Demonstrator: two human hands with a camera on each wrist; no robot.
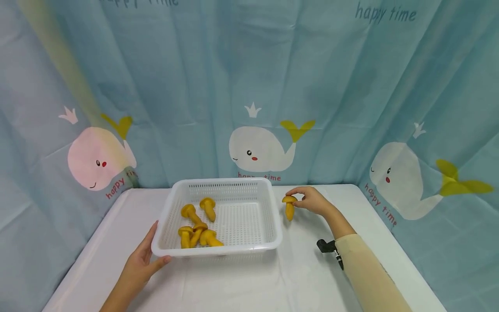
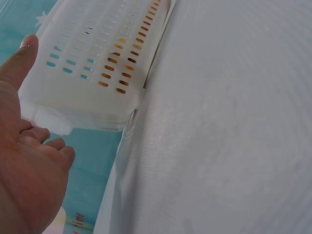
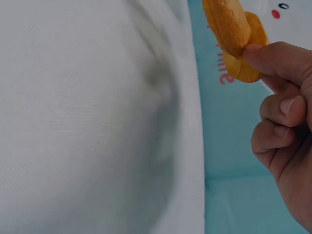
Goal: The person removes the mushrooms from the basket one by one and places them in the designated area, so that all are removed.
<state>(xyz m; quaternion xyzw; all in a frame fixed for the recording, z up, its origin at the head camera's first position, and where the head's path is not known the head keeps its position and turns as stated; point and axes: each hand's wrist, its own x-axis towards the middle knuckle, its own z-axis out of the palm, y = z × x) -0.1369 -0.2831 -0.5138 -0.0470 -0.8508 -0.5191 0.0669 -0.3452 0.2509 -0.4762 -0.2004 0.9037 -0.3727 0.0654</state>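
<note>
Thumb and fingertips of my right hand (image 1: 312, 201) pinch a yellow mushroom (image 1: 289, 211) by its cap, stem hanging down, just right of the basket. The right wrist view shows the same mushroom (image 3: 234, 29) close up, with the other fingers curled into the palm. My left hand (image 1: 140, 264) holds the front left corner of a white perforated plastic basket (image 1: 277, 216), thumb along its front and fingers along its left side. Inside the basket, toward the left, lie several more yellow mushrooms (image 1: 208, 208). In the left wrist view, orange shows through the slots of the basket wall (image 2: 83, 92).
A white cloth (image 1: 234, 286) covers the table. Behind and on both sides hangs a blue curtain (image 1: 187, 86) printed with whales. A small black device (image 1: 326, 246) sits at the right wrist, by the beige sleeve (image 1: 366, 268).
</note>
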